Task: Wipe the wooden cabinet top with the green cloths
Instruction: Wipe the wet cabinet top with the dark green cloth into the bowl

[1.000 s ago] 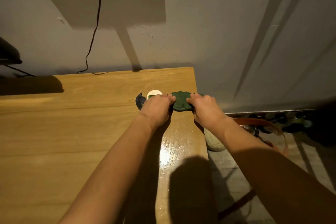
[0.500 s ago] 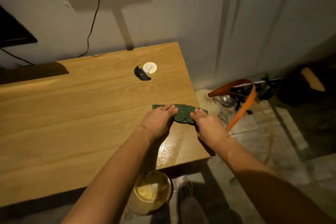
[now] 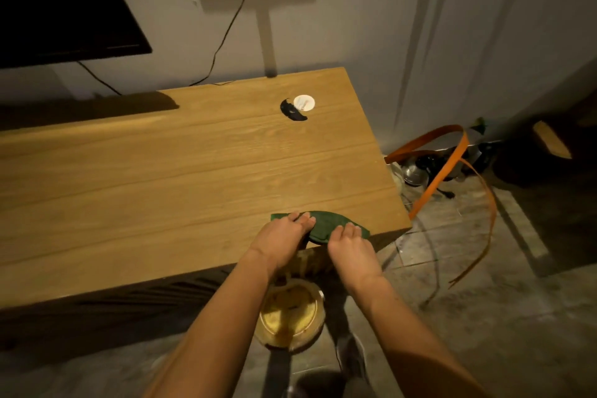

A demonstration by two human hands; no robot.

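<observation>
A folded dark green cloth [image 3: 326, 224] lies at the front right corner of the wooden cabinet top [image 3: 168, 178], right at its near edge. My left hand [image 3: 282, 241] presses on the cloth's left part with its fingers laid flat. My right hand [image 3: 350, 247] presses on the right part in the same way, fingers pointing away from me. Part of the cloth is hidden under both hands.
A white round disc [image 3: 304, 102] and a black curved piece [image 3: 292, 111] sit near the far right of the top. A dark screen [image 3: 61, 6] hangs at the left. A yellowish bucket [image 3: 289, 313] stands on the floor below the edge. Orange straps [image 3: 445, 165] lie right.
Both hands have dragged the cloth toward me, from beside the white disc to the near edge of the top. The camera has pulled back, showing the floor and bucket.
</observation>
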